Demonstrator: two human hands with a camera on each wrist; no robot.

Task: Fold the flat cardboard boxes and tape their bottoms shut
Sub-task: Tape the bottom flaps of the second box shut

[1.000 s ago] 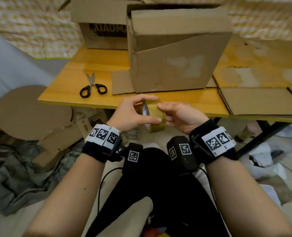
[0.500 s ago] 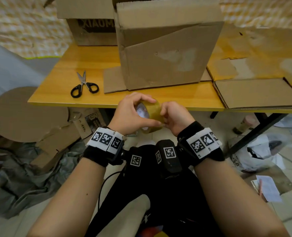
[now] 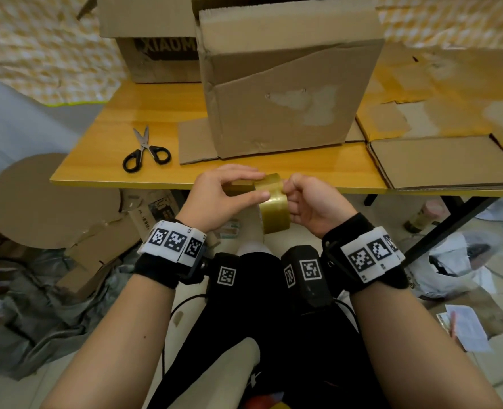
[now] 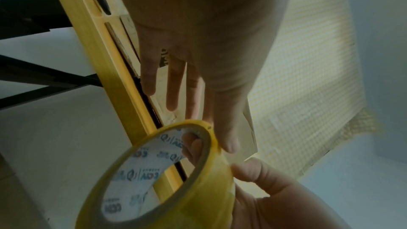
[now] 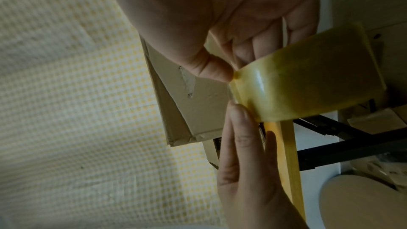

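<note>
A roll of yellow-brown packing tape (image 3: 274, 214) is held in the air just in front of the table's front edge. My right hand (image 3: 312, 202) grips it, fingers through the core and thumb (image 4: 253, 171) on the outer face. My left hand (image 3: 229, 196) pinches the roll's upper rim between thumb (image 4: 229, 145) and forefinger. The right wrist view shows the roll (image 5: 308, 79) with both thumbs at its edge. A folded cardboard box (image 3: 288, 98) stands on the wooden table (image 3: 274, 169) right behind the hands, flaps partly tucked.
Black-handled scissors (image 3: 145, 152) lie left of the box. Flat cardboard sheets (image 3: 445, 160) cover the table's right side. A second box (image 3: 156, 54) stands at the back left. A round cardboard disc (image 3: 46, 202) and scraps litter the floor, by a black table leg (image 3: 451, 216).
The roll has turned in my hands and now hangs lower under the right hand. My left fingers have shifted from its side to its upper rim.
</note>
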